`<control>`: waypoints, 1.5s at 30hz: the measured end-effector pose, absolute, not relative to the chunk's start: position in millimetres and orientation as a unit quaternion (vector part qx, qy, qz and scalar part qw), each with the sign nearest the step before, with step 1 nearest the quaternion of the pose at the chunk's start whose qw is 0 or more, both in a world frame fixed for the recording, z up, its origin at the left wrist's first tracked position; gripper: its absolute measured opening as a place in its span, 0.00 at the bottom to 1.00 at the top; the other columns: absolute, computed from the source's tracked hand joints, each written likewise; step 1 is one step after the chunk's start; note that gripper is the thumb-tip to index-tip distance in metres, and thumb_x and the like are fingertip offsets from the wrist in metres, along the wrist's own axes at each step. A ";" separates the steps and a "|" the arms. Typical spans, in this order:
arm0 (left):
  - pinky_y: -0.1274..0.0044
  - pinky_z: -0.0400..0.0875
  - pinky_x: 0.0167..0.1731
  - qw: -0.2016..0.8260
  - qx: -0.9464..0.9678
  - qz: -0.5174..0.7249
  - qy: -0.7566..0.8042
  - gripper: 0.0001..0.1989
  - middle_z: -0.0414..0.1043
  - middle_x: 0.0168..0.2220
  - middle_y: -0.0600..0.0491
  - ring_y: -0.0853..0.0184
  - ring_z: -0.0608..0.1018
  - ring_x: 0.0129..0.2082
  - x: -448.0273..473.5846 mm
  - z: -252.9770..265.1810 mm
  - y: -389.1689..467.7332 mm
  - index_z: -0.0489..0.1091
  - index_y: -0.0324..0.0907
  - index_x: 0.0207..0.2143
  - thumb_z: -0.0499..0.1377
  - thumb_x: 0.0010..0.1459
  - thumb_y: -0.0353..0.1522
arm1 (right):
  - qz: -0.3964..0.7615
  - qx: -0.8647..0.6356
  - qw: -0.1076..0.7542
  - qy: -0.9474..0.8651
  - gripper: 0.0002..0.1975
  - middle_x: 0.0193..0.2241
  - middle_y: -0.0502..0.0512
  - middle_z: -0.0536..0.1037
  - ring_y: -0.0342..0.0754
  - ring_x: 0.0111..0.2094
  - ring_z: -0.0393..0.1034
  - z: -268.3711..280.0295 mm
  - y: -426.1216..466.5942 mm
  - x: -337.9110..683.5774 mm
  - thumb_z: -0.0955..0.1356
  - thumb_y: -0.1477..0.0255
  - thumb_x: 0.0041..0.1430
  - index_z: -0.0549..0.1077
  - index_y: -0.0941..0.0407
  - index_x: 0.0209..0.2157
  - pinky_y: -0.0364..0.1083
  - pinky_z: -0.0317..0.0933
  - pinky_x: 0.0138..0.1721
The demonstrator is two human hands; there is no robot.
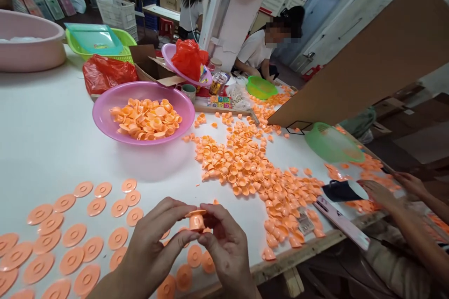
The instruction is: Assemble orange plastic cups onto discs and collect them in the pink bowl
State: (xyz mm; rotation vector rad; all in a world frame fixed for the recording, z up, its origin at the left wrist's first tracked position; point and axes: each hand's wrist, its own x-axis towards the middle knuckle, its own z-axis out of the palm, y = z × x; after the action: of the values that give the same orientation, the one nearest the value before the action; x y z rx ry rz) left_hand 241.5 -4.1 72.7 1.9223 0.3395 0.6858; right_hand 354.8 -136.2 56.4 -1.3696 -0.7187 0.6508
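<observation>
Between my left hand (150,240) and my right hand (228,245) is a small orange plastic cup piece (196,221) with a flat disc on top. Fingers and thumbs of both hands pinch it from either side, just above the white table. Several flat orange discs (75,235), each with a raised ring, lie spread to the left and beneath my hands. A large heap of small orange cup pieces (242,163) stretches across the table ahead and to the right. Behind it, a pink basin (105,124) holds more orange pieces with brims.
A co-worker's hands (380,194) are at the right edge, beside a phone (342,223) and a green basket (333,142). Another person (254,51) sits at the far end. A cardboard sheet (368,51) leans over the table. A red bag (108,74) lies behind the basin.
</observation>
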 end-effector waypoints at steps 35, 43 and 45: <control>0.71 0.64 0.37 0.413 0.899 0.076 0.125 0.10 0.76 0.35 0.52 0.63 0.73 0.38 283.8 -7.3 3.1 0.76 0.45 0.37 0.61 0.52 0.26 | 0.179 -0.882 0.391 -0.193 0.19 0.23 0.52 0.74 0.48 0.26 0.70 -24.5 -150.1 423.5 0.66 0.61 0.57 0.75 0.59 0.45 0.44 0.63 0.27; 0.68 0.53 0.38 0.300 0.935 0.068 0.175 0.04 0.71 0.34 0.52 0.63 0.69 0.39 293.2 -41.3 -9.2 0.73 0.43 0.31 0.59 0.54 0.26 | 0.300 -0.819 0.471 -0.133 0.10 0.20 0.50 0.74 0.42 0.17 0.66 -24.8 -135.8 420.4 0.68 0.65 0.51 0.73 0.57 0.29 0.38 0.56 0.14; 0.69 0.53 0.38 0.307 0.931 0.066 0.186 0.04 0.71 0.35 0.52 0.63 0.69 0.39 291.2 -40.8 1.0 0.74 0.43 0.33 0.59 0.55 0.28 | 0.322 -0.809 0.476 -0.122 0.10 0.17 0.48 0.72 0.42 0.16 0.64 -22.5 -135.4 413.5 0.68 0.65 0.51 0.74 0.58 0.30 0.38 0.55 0.12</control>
State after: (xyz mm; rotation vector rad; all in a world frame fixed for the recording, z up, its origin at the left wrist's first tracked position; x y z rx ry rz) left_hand 291.2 1.0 -40.8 2.4639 0.4915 0.1752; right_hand 413.5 -135.4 -22.5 -1.9778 -0.2977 0.7872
